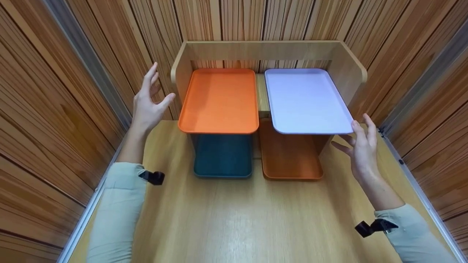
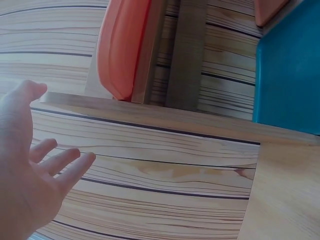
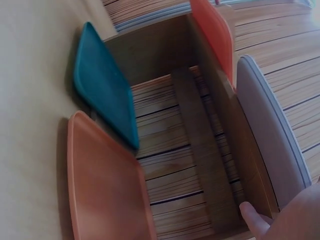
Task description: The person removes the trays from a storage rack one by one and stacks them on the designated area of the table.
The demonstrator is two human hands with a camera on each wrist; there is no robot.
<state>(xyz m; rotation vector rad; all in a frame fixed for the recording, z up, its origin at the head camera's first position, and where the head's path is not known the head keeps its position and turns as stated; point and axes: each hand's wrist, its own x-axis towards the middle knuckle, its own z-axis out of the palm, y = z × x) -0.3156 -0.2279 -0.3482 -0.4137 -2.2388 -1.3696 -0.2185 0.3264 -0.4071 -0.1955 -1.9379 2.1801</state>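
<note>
A lavender tray (image 1: pixel 307 102) lies on the right half of a wooden shelf's upper board, and an orange tray (image 1: pixel 221 100) on the left half. My right hand (image 1: pixel 363 149) is at the lavender tray's front right corner, fingers spread and fingertips right at its edge. Off the shelf's left side, my left hand (image 1: pixel 148 106) is raised with fingers apart and nothing in it; the left wrist view shows its palm (image 2: pixel 30 190) beside the side panel. Below, a teal tray (image 1: pixel 223 157) and a brown-orange tray (image 1: pixel 290 157) lie side by side on the table.
The wooden shelf (image 1: pixel 263 51) has raised side panels and a back rail, and stands against the wood-plank wall (image 1: pixel 241 18). Plank walls with metal strips (image 1: pixel 431 199) along their bases flank the wooden table (image 1: pixel 234 219).
</note>
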